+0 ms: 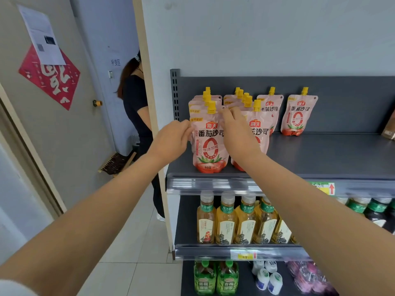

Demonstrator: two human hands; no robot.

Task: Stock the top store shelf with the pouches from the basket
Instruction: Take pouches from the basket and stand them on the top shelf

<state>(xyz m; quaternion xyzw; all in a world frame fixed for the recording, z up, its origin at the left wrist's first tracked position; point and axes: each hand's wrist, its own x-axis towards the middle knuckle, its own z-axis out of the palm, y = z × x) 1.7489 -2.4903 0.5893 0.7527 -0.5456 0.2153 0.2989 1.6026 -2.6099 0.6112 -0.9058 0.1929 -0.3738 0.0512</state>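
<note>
Pink spouted pouches with yellow caps stand in rows on the dark grey top shelf [320, 159]. The front pouch [209, 144] of the left row stands upright at the shelf's front edge. My left hand [171, 142] pinches its left edge and my right hand [237, 133] holds its upper right edge. A second row [259, 127] stands just right of it, partly hidden by my right hand. Two more pouches, one [271, 110] and another [296, 114], stand further back right. The basket is out of view.
Tea bottles [226, 221] fill the shelf below, with green bottles [215, 278] and small white bottles [267, 278] lower down. A person in black [136, 103] stands behind the shelf's left end by a doorway. A brown package [389, 129] sits at the far right.
</note>
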